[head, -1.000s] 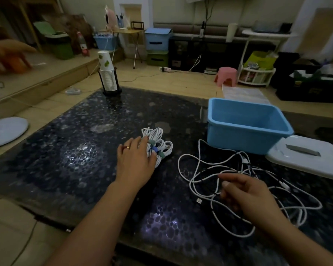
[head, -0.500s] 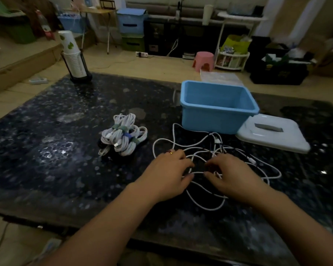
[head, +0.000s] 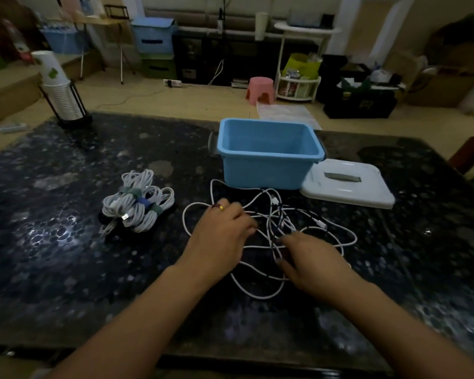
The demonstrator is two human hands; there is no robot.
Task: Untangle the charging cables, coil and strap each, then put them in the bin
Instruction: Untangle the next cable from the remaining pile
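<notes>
A tangle of loose white charging cables lies on the dark table just in front of the blue bin. My left hand lies on the tangle's left side, its fingers curled down onto the strands. My right hand comes in from the right, with thumb and fingers closing on a strand near the middle. Both hands hide part of the tangle. A bundle of coiled white cables, bound with green and blue straps, sits to the left, apart from both hands. The bin holds nothing.
The bin's white lid lies flat to the right of the bin. A stack of paper cups in a black holder stands at the table's far left corner. The table's front edge runs close below my forearms.
My left hand left the strapped bundle and moved right onto the tangle. My right hand went further into the tangle. The view has swung right and closer.
</notes>
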